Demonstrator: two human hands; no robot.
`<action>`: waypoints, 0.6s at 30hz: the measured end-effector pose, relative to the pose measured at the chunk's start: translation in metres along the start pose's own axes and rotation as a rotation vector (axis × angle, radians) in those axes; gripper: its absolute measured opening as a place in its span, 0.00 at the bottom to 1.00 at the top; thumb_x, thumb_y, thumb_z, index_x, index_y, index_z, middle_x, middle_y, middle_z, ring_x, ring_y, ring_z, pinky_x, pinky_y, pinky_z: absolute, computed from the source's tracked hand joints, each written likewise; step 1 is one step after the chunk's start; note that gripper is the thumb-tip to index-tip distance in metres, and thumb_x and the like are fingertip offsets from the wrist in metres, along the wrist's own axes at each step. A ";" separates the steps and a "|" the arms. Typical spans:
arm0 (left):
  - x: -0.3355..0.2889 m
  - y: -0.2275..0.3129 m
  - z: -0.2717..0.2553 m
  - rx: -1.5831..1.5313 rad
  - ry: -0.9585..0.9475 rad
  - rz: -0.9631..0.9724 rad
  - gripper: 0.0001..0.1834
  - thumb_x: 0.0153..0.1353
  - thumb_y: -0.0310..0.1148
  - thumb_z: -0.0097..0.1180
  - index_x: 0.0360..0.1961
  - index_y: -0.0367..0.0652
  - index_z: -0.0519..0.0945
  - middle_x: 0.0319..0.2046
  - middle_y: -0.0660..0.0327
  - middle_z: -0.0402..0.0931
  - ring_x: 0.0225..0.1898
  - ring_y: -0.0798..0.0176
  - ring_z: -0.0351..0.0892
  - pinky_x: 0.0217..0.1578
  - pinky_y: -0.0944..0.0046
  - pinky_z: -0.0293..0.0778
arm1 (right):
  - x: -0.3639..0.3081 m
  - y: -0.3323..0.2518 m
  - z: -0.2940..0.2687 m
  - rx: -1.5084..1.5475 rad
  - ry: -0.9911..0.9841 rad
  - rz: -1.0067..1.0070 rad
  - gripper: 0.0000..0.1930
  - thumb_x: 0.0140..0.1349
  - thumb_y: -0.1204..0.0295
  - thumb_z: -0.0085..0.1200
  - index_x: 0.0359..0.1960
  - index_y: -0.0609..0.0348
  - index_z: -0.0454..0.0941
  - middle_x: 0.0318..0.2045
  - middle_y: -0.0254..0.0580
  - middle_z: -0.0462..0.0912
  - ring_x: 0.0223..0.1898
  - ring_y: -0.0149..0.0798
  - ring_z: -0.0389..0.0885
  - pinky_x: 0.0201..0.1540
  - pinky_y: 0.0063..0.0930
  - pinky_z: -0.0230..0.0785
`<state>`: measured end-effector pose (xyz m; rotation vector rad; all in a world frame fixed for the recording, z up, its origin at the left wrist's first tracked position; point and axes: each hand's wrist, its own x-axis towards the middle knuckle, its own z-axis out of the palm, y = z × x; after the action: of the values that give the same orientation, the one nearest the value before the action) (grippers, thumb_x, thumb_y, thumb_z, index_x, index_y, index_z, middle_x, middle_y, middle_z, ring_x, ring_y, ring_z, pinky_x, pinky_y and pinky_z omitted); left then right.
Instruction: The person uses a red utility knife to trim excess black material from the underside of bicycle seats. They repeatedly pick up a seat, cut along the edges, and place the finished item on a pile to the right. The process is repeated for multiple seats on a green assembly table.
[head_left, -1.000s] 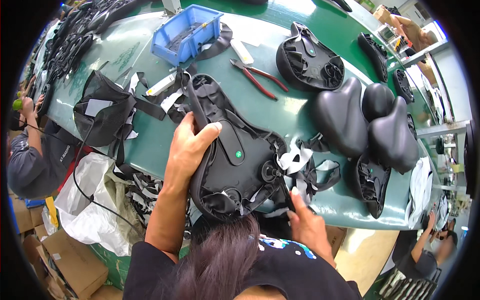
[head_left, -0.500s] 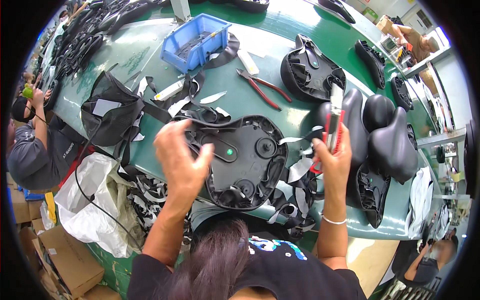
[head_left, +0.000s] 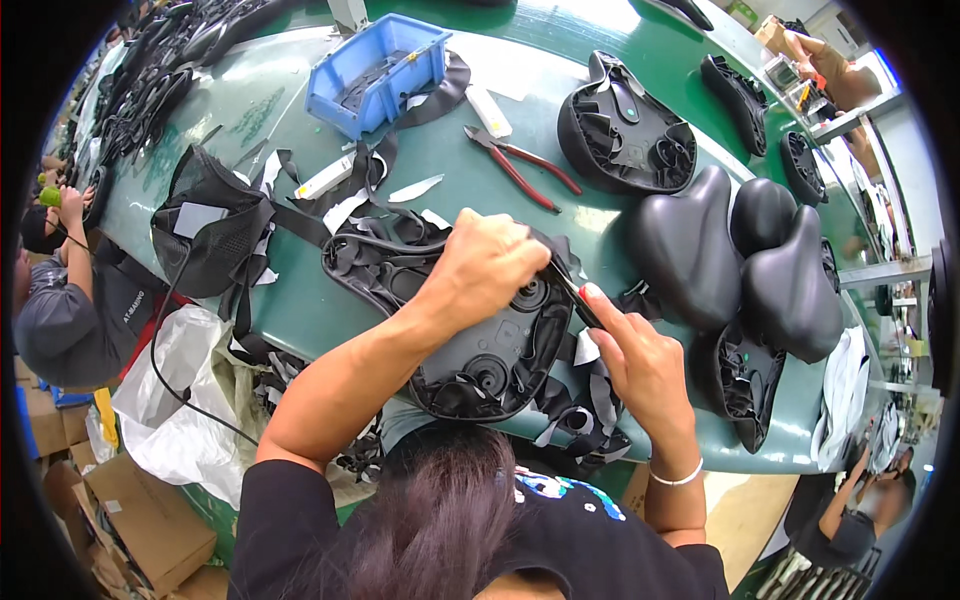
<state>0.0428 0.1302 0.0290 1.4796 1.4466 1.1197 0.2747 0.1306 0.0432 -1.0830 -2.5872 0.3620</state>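
An upturned black bicycle saddle (head_left: 440, 345) lies on the bench close in front of me, its hollow underside facing up. My left hand (head_left: 490, 265) is closed at its far right rim, pinching a strip of black cover material (head_left: 550, 245). In my right hand (head_left: 645, 365) is a red utility knife (head_left: 584, 293), with the index finger stretched along it. Its tip meets the cover strip just right of my left fingers. My fist hides part of the saddle's far rim, and most of the knife's body is hidden in my right hand.
Red-handled pliers (head_left: 520, 165) lie beyond the saddle, with a blue bin (head_left: 375, 85) farther left. Several black saddles (head_left: 690, 245) are grouped at the right. Cut scraps (head_left: 590, 400) and a black mesh bag (head_left: 210, 225) lie around. A person (head_left: 70, 310) works at the left.
My left hand has moved right across the saddle and closed on the cover strip. My right hand has lowered the knife from upright to the saddle's edge.
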 end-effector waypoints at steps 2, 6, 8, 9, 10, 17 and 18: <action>-0.001 0.005 0.002 -0.627 0.185 -0.219 0.19 0.59 0.32 0.52 0.11 0.47 0.67 0.15 0.69 0.61 0.22 0.74 0.58 0.27 0.70 0.55 | -0.009 -0.009 0.004 -0.086 -0.052 0.046 0.26 0.57 0.75 0.57 0.60 0.50 0.71 0.21 0.44 0.75 0.19 0.46 0.74 0.22 0.38 0.64; 0.006 -0.038 -0.025 -1.549 0.067 0.118 0.15 0.63 0.33 0.48 0.19 0.39 0.71 0.18 0.65 0.63 0.29 0.69 0.63 0.33 0.67 0.59 | -0.029 -0.032 0.000 -0.100 -0.049 0.143 0.26 0.58 0.73 0.57 0.61 0.48 0.70 0.17 0.43 0.72 0.17 0.45 0.72 0.20 0.38 0.62; -0.007 -0.024 -0.013 -1.143 0.178 0.201 0.14 0.64 0.35 0.48 0.23 0.39 0.71 0.22 0.62 0.64 0.31 0.64 0.66 0.35 0.67 0.61 | -0.017 -0.029 0.000 -0.153 -0.049 0.115 0.26 0.59 0.71 0.58 0.61 0.47 0.70 0.17 0.40 0.72 0.15 0.42 0.73 0.17 0.36 0.63; -0.010 -0.006 -0.008 -0.931 0.227 0.250 0.14 0.65 0.36 0.48 0.25 0.39 0.71 0.24 0.61 0.65 0.32 0.62 0.68 0.36 0.67 0.62 | -0.011 -0.028 -0.001 -0.181 -0.038 0.096 0.26 0.59 0.70 0.58 0.61 0.47 0.70 0.17 0.38 0.72 0.14 0.40 0.74 0.16 0.35 0.63; -0.011 0.000 -0.006 -0.897 0.159 0.319 0.15 0.66 0.39 0.47 0.28 0.38 0.71 0.26 0.60 0.66 0.35 0.60 0.69 0.38 0.66 0.65 | -0.008 -0.029 0.001 -0.186 -0.032 0.087 0.26 0.60 0.70 0.57 0.62 0.47 0.68 0.17 0.40 0.73 0.14 0.43 0.75 0.15 0.36 0.63; 0.001 -0.017 -0.041 -1.762 0.100 0.526 0.17 0.70 0.45 0.44 0.28 0.44 0.68 0.29 0.64 0.67 0.27 0.69 0.67 0.27 0.69 0.67 | -0.039 -0.058 0.009 -0.072 -0.098 0.303 0.23 0.62 0.69 0.52 0.60 0.51 0.69 0.23 0.51 0.79 0.20 0.53 0.77 0.22 0.44 0.64; -0.004 -0.016 -0.037 -1.366 0.081 0.412 0.17 0.69 0.45 0.46 0.30 0.42 0.71 0.28 0.63 0.69 0.26 0.68 0.67 0.27 0.67 0.69 | -0.034 -0.055 0.006 -0.069 -0.096 0.276 0.22 0.62 0.69 0.52 0.60 0.51 0.70 0.24 0.51 0.80 0.20 0.53 0.77 0.22 0.43 0.65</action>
<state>0.0024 0.1250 0.0257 0.6829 0.1378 1.8503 0.2596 0.0678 0.0500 -1.4873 -2.5514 0.3990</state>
